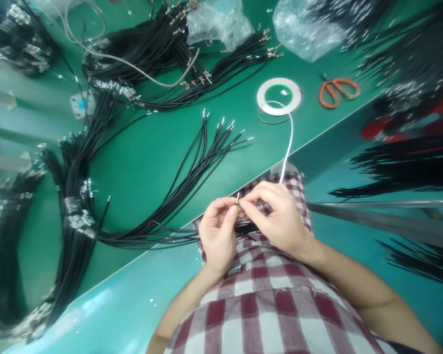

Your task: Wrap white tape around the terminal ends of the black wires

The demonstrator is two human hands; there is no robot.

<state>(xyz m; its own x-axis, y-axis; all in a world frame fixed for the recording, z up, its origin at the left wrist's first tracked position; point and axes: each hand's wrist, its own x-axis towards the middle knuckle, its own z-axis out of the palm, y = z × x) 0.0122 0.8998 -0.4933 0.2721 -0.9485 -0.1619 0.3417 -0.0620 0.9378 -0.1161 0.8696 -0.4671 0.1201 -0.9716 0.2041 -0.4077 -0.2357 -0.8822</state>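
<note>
My left hand (pixel 217 240) and my right hand (pixel 276 214) meet in front of my plaid shirt (pixel 266 314). Their fingertips pinch a small metal terminal (pixel 238 198) on a black wire. A loose bundle of black wires (pixel 177 201) runs from under my left hand across the green mat (pixel 140 162), fanning out to crimped metal ends (pixel 221 130). A thin white strip (pixel 288 142) comes from a white tape roll (pixel 279 96) and passes behind my right hand, where its end is hidden.
Orange-handled scissors (pixel 337 91) lie on the mat to the right of the roll. Clear plastic bags (pixel 302 29) and several coiled black wire bundles (pixel 74 196) surround the area. More black wires (pixel 402 172) lie on the lower teal surface beyond the mat's edge.
</note>
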